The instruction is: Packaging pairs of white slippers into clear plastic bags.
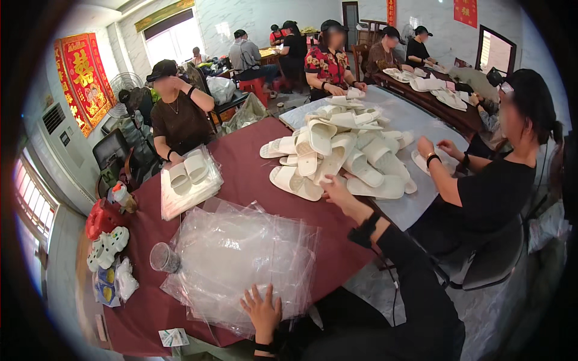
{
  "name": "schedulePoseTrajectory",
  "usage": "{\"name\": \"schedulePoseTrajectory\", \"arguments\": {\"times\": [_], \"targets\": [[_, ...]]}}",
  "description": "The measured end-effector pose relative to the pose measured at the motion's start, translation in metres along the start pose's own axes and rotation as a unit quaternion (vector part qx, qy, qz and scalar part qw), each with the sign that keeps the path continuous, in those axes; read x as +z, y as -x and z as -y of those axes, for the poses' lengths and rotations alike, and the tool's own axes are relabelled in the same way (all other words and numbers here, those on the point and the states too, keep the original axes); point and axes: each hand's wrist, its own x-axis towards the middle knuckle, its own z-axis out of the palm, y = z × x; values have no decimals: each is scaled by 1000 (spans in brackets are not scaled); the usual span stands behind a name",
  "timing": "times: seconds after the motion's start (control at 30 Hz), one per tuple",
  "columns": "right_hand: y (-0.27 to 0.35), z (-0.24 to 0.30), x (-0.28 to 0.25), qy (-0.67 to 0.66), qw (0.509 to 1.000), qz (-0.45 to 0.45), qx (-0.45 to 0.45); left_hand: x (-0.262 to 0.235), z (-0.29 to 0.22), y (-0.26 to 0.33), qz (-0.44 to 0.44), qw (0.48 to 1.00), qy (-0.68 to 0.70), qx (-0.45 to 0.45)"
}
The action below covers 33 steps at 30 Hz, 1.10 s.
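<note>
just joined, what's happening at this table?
A person at a dark red table rests the left hand flat on a stack of clear plastic bags. The right hand reaches to a pile of white slippers and touches one at its near edge. Across the table, a second stack of bags has a pair of slippers on top, in front of a seated person. Another person on the right handles slippers too. A clear cup lies beside the near bags.

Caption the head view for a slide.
Left hand flat on clear plastic bags, right hand reaching into white slippers on a shared table.
</note>
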Motion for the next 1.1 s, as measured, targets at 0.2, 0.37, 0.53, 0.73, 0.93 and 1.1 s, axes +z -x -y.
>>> {"name": "schedulePoseTrajectory", "arguments": {"times": [0.2, 0.37, 0.53, 0.73, 0.93, 1.1], "targets": [[-100, 4, -4, -379, 916, -17, 129, -4, 0, -2, 6, 1000, 5, -14], [-138, 14, 4, -479, 873, -35, 82, -1, 0, -6, -1, 1000, -5, -13], [-162, -7, 5, -509, 858, -30, 63, 1, -1, -5, 14, 1000, -2, -16], [-170, -6, 1, -523, 851, -46, 16, 0, 0, -5, 11, 1000, -4, -19], [-157, -16, 0, -536, 844, -6, -12, -5, -5, -9, 14, 1000, 2, -9], [-131, -13, -1, -534, 842, 80, -14, 43, 30, 4, -122, 973, -42, 193]]}}
